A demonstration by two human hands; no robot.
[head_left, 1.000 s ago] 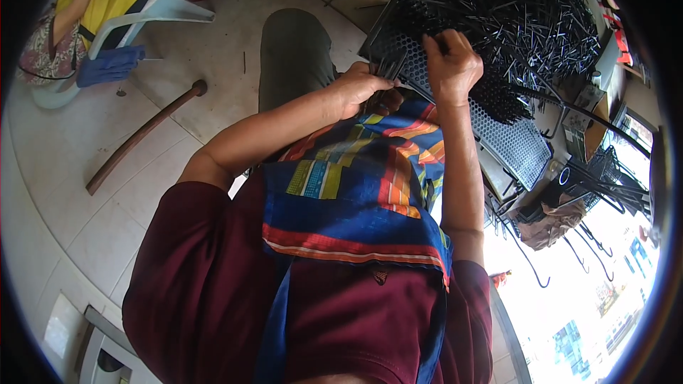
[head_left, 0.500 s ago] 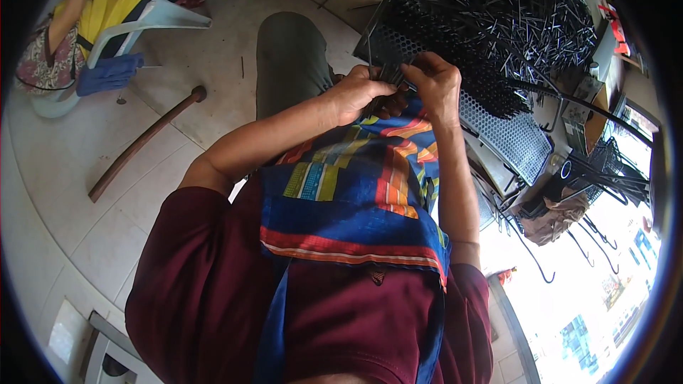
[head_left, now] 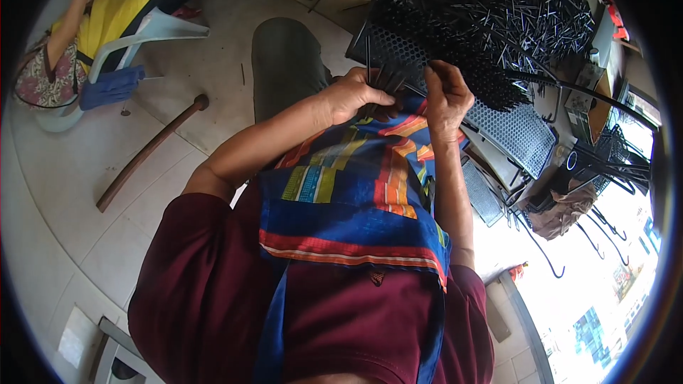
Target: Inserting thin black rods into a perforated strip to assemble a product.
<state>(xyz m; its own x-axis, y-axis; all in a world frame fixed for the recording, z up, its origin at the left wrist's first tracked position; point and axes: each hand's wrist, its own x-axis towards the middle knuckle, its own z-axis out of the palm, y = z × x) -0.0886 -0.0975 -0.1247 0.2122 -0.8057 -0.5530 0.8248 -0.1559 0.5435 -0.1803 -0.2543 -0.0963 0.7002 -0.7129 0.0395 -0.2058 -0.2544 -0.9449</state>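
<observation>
My left hand (head_left: 359, 96) is closed round a bunch of thin dark rods (head_left: 385, 77), held over my lap just above the blue patterned apron (head_left: 341, 192). One longer rod sticks up beside its fingers. To the right of that, apart from the bunch, my right hand (head_left: 449, 96) has its thumb and fingertips pinched together. Whatever lies in that pinch is too small to make out. Beyond both hands is a black perforated plate (head_left: 516, 135). A dense block of dark rod ends (head_left: 491, 85) covers its middle, with bare holes showing on either side.
A large heap of loose black rods (head_left: 512, 0) lies behind the plate. Hooked metal bars (head_left: 548, 259) and crumpled brown paper (head_left: 562, 213) are at right. On the floor at left lies a curved wooden handle (head_left: 153, 149). Another person's arm (head_left: 71, 21) shows by a pale chair (head_left: 156, 28).
My right hand has drawn away from the bunch toward the right, and its fingers have come up. The left hand stays nearly in place with the rods, which now look more spread.
</observation>
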